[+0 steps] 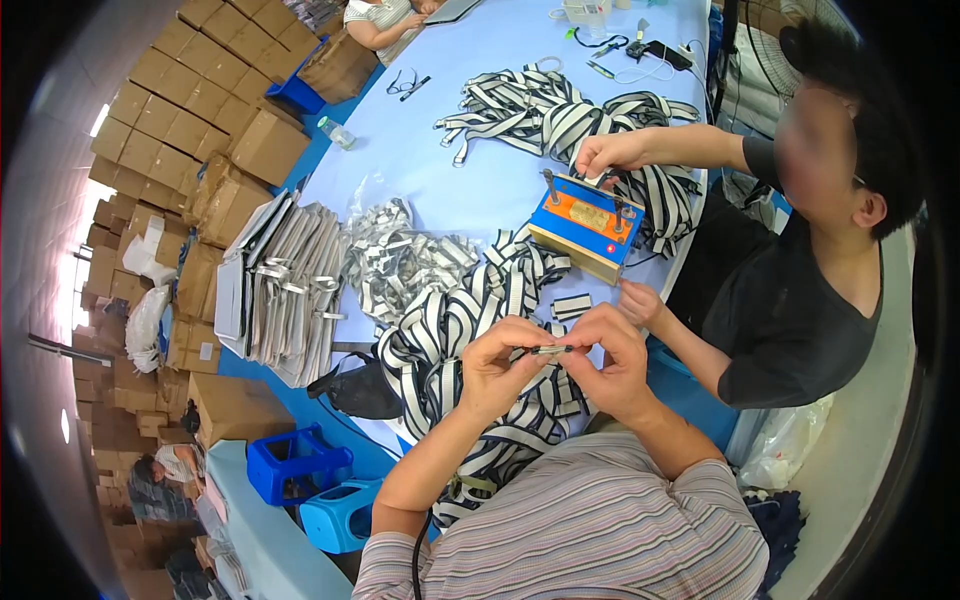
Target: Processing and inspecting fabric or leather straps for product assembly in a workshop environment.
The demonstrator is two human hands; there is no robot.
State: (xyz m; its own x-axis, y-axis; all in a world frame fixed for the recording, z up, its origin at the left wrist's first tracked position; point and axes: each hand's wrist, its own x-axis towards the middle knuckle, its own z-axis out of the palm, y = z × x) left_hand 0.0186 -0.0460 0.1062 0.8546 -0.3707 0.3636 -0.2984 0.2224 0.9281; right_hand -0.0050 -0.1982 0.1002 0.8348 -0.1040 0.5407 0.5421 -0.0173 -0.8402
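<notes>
Close in front of my chest, both hands pinch a short piece of black-and-white striped webbing (547, 350), seen nearly edge-on. My left hand (494, 370) grips its left end between thumb and forefinger. At the opposite end, my right hand (613, 362) closes on it in the same way. Beneath and beyond my hands lies a heap of long striped webbing (440, 325) that runs over the table edge toward my lap. A short cut webbing piece (571, 306) lies flat just past my right hand.
At my right a co-worker in black has both hands at a blue-and-orange device (590, 222). More webbing (525, 95) covers the far table. Left of the heap are bagged strips (400, 262) and a bundled stack (290, 280). Blue stools (297, 463) and cartons (270, 145) stand farther left.
</notes>
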